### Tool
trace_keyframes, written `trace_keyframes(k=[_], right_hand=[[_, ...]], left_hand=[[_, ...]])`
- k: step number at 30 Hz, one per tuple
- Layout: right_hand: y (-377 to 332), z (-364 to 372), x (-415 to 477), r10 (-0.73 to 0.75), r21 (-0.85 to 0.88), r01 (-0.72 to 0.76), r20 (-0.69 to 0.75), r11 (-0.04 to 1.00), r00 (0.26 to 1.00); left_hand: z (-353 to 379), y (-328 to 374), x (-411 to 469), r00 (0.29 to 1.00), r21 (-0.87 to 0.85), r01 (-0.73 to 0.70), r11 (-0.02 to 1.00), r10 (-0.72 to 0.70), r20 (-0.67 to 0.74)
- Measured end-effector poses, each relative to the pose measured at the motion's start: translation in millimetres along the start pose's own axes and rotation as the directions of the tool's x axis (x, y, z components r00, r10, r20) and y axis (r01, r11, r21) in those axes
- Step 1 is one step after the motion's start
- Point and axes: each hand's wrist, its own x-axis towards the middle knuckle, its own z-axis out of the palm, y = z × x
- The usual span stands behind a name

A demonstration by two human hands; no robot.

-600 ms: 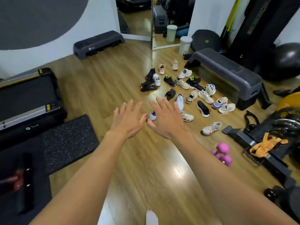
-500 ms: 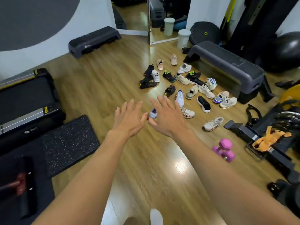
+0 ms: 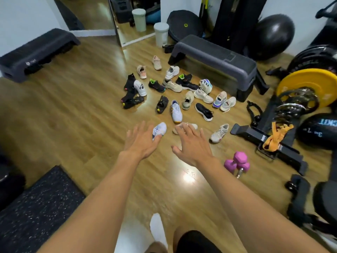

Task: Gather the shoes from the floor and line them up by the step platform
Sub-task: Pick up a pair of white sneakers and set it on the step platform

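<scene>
1. Two hands are out in front of me, the left hand (image 3: 141,141) and the right hand (image 3: 193,145). Both are flat, palms down, with fingers spread, and neither holds anything.
2. The shoes (image 3: 187,92) are scattered loose on the wooden floor (image 3: 82,115) in front of the grey step platform (image 3: 215,57). No row has been started.
3. Here's the relation that counts: the pale blue-white shoe (image 3: 160,129) lies just past the left hand, on its thumb side. Its long axis runs away from me and slants a little right. The left hand is plainly the nearer one. I cannot tell whether the thumb touches it.
4. The beige shoe (image 3: 193,125) lies crosswise, left to right, and is half hidden behind the right fingertips (image 3: 184,129). That one belongs to the right hand.
5. The platform sits beyond both shoes and off to the right, on the far side of the whole scatter.
6. Half a second ago the thumbs almost met, and the pale shoe peeped out between the hands. Now the hands have parted, each has dropped toward its own shoe, and my view has closed in on the pile.
7. My read is one shoe per hand, fingers closing along each shoe's length, then a carry forward and right.
</scene>
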Motion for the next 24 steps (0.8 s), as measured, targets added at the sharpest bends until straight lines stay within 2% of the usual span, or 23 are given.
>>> trace_keyframes(k=[7,14,24], right_hand=[[50.9,-0.2,58.2,0.199,0.044,-0.200,0.027,0.979,0.980],[115.0,13.4,134.3,0.310,0.086,-0.316,0.079,0.945,0.947],[188.9,64.8,249.7,0.446,0.087,-0.467,0.189,0.880,0.875]], left_hand=[[-2.3,33.4,104.4,0.976,0.027,-0.204,0.979,0.201,0.086],[7.3,65.7,216.9,0.946,0.060,-0.294,0.954,0.282,0.158],[75.3,98.3,385.4,0.872,0.037,-0.401,0.915,0.370,0.320]])
